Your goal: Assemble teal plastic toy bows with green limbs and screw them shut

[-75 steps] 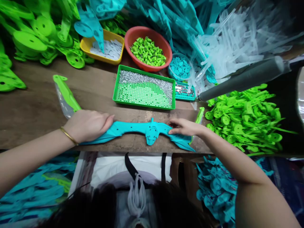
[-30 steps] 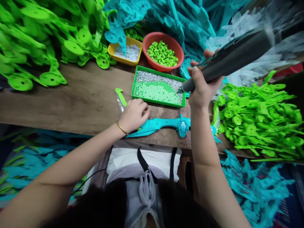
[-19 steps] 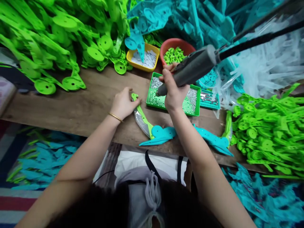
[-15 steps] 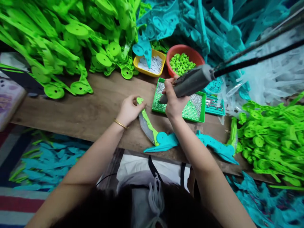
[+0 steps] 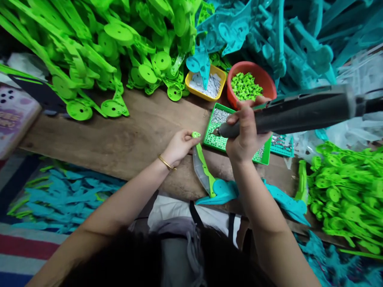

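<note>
My left hand (image 5: 180, 148) pinches the upper end of a bright green plastic part (image 5: 203, 161) lying near the table's front edge. A clear strip runs along the part's left side, and its lower end meets a teal plastic part (image 5: 223, 189). My right hand (image 5: 245, 137) is wrapped round a dark grey electric screwdriver (image 5: 305, 111), tilted with its bit to the left. The bit is above the green perforated tray (image 5: 206, 137), which holds small silver screws (image 5: 220, 115); whether a screw sits on the bit, I cannot make out. My right forearm hides some of the teal piece.
Behind the tray stand a yellow bowl (image 5: 191, 88) of white pieces and a red bowl (image 5: 269, 83) of small green parts. Piles of green parts (image 5: 161, 61) and teal parts (image 5: 311, 52) crowd the back. More green parts (image 5: 344, 195) are heaped at right. A teal tray (image 5: 283, 144) adjoins.
The view has shifted, moving the table things rightward in the picture. My right hand has tipped the screwdriver flatter, and its bit now shows. My left hand keeps its pinch on the green part.
</note>
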Motion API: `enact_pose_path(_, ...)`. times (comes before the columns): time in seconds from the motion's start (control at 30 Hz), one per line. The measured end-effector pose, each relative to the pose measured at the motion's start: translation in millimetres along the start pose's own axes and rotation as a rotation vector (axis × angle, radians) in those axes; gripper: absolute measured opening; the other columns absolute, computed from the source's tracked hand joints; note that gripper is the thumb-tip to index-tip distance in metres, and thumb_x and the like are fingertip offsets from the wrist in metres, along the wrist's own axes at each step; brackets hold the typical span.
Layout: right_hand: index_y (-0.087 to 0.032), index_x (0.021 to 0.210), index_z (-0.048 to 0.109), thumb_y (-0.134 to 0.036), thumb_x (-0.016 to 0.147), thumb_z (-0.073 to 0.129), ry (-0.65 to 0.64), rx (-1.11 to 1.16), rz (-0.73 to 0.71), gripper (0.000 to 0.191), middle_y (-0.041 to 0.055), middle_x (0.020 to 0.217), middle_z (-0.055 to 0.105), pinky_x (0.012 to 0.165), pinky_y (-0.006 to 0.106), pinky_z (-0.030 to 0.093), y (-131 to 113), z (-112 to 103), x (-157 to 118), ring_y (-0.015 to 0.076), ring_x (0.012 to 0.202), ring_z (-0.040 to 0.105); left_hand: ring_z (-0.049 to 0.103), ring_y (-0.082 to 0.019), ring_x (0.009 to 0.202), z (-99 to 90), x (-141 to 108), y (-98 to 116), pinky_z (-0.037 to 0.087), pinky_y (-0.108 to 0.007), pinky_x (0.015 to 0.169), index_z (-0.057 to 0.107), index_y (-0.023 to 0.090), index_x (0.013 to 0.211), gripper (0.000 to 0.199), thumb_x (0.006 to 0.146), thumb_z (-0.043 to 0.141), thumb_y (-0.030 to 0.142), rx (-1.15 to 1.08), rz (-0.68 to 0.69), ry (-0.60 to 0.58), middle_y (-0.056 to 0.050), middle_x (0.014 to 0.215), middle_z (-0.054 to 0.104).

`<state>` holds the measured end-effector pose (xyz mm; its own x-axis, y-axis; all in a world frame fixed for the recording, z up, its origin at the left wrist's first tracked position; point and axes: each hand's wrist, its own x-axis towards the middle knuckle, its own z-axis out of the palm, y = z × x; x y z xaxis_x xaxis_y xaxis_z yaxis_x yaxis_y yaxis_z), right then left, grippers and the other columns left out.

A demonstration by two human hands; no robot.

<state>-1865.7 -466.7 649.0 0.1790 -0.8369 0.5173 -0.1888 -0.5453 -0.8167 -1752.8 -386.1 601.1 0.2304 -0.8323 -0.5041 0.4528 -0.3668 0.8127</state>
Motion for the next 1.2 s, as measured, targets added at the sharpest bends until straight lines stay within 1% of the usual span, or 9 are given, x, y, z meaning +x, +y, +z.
enact_pose_path(0.17,-0.025,0.118,0.047,-0.033,0.092,0.047,0.036,0.206,0.030,0.027,0.0046,0.092,0.062,0.058,0.031,0.056,-23.3,26.6,-2.6,0.0128,0.062,0.060,0.062,-0.012,0.057,4.6,0.2,-6.2,0.049,-0.022,0.054,0.059,0.015,0.085,0.033,0.065,0.080,0.028,-0.048,0.016,-0.020,0.002,0.067,0.066)
enact_pose_path(0.3,-0.026,0.110,0.047,-0.033,0.092,0.045,0.032,0.132,0.047,0.020,0.0022,0.085,0.057,0.053,0.029,0.053,-18.4,41.0,-9.2,0.0108,0.056,0.056,0.056,-0.010,0.053,5.1,0.2,-4.8,0.043,-0.020,0.050,0.058,0.015,0.082,0.038,0.060,0.084,0.031,-0.039,0.038,-0.018,0.003,0.062,0.063)
enact_pose_path(0.4,-0.026,0.105,0.047,-0.035,0.091,0.048,0.019,0.180,0.063,0.017,0.0002,0.080,0.055,0.050,0.028,0.053,-15.3,44.2,-12.6,0.0104,0.053,0.054,0.051,-0.008,0.049,5.5,0.7,-3.6,0.037,-0.019,0.048,0.057,0.015,0.080,0.037,0.060,0.085,0.029,-0.025,0.040,-0.007,0.006,0.057,0.059)
enact_pose_path(0.53,-0.027,0.107,0.049,-0.034,0.088,0.054,0.056,0.253,0.006,0.021,0.0010,0.088,0.059,0.059,0.032,0.057,-19.1,30.1,-4.9,0.0121,0.060,0.059,0.055,-0.009,0.053,5.9,1.0,-2.6,0.041,-0.019,0.050,0.058,0.015,0.080,0.026,0.067,0.079,0.022,-0.030,0.005,-0.001,0.004,0.062,0.063)
enact_pose_path(0.63,-0.027,0.107,0.050,-0.035,0.090,0.049,0.143,0.119,-0.099,0.018,0.0039,0.099,0.057,0.079,0.042,0.058,-16.1,7.0,7.0,0.0175,0.083,0.066,0.059,-0.011,0.056,5.4,1.3,-2.7,0.046,-0.020,0.052,0.059,0.015,0.084,0.024,0.068,0.077,0.020,-0.001,-0.013,0.014,0.003,0.065,0.064)
enact_pose_path(0.7,-0.027,0.105,0.050,-0.037,0.090,0.047,0.215,0.031,-0.106,0.018,0.0050,0.104,0.055,0.085,0.044,0.056,-8.2,-5.8,10.9,0.0192,0.088,0.066,0.059,-0.011,0.056,5.0,1.9,-3.3,0.048,-0.021,0.052,0.058,0.015,0.084,0.025,0.068,0.077,0.020,0.014,-0.008,0.017,0.003,0.064,0.063)
enact_pose_path(0.87,-0.027,0.112,0.049,-0.045,0.091,0.046,0.223,0.018,0.061,0.029,0.0020,0.084,0.051,0.062,0.037,0.052,20.7,-8.4,1.3,0.0148,0.058,0.055,0.059,-0.012,0.055,4.7,3.2,-5.3,0.049,-0.022,0.050,0.057,0.015,0.083,0.024,0.069,0.076,0.021,0.062,0.014,0.021,0.003,0.063,0.062)
enact_pose_path(1.0,-0.026,0.110,0.049,-0.046,0.092,0.045,0.219,-0.013,0.058,0.028,0.0005,0.078,0.048,0.059,0.035,0.052,31.4,-1.3,-3.9,0.0144,0.056,0.054,0.060,-0.013,0.055,5.2,2.1,-4.7,0.049,-0.022,0.050,0.057,0.015,0.085,0.022,0.071,0.073,0.020,0.075,0.031,0.013,0.003,0.064,0.062)
enact_pose_path(1.2,-0.025,0.103,0.051,-0.042,0.092,0.047,0.191,-0.035,0.082,0.021,0.0004,0.078,0.051,0.057,0.031,0.054,30.3,-2.2,-4.9,0.0124,0.055,0.054,0.058,-0.011,0.054,5.9,1.0,-3.7,0.049,-0.022,0.051,0.056,0.015,0.084,0.027,0.068,0.077,0.024,0.065,0.028,0.011,0.004,0.062,0.060)
